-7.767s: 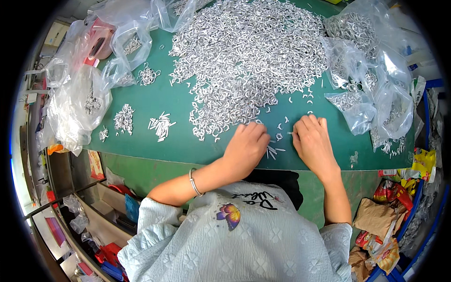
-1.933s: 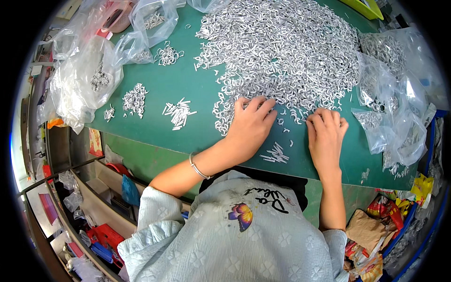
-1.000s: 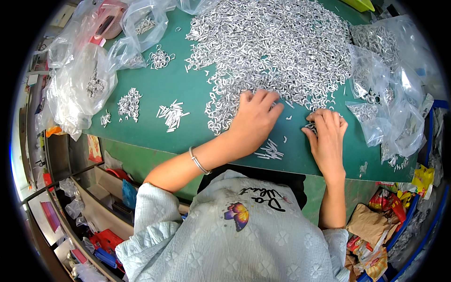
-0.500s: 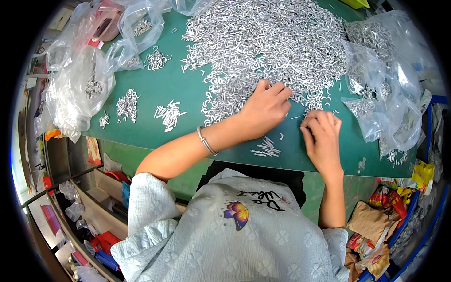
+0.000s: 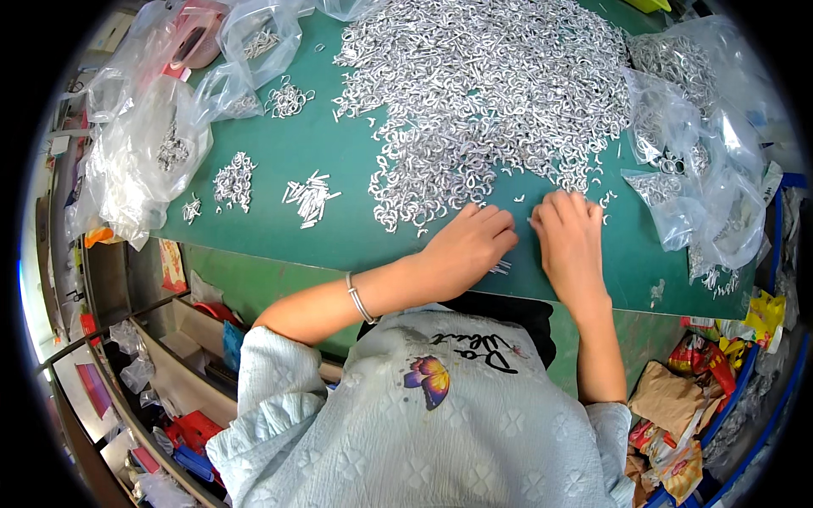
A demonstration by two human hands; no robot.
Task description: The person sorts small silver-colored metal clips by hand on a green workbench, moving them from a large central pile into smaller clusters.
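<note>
A large heap of small silvery metal pieces (image 5: 491, 93), many curved and some straight, spreads over the green table (image 5: 339, 245). Below its lower edge is my left hand (image 5: 474, 247), its fingers curled together over a small pile of straight metal strips (image 5: 501, 267) that it partly hides. Whatever lies in those fingertips is too small to make out. My right hand (image 5: 569, 241) is just right of it, fingers bent and pressed together at the heap's lower right fringe. A tiny pale piece shows at its fingertips, its kind unclear. One loose piece (image 5: 518, 199) lies between the hands.
Sorted piles sit to the left: straight strips (image 5: 311, 200), small curved pieces (image 5: 234, 181) and rings (image 5: 288, 99). Clear plastic bags with metal parts stand at the left (image 5: 127, 182) and right (image 5: 720, 203). A shelf with packages (image 5: 677, 398) is at lower right.
My left hand has drawn back from the heap toward me, over the strip pile. My right hand has moved slightly left and away from me. Part of the heap's lower edge is now uncovered.
</note>
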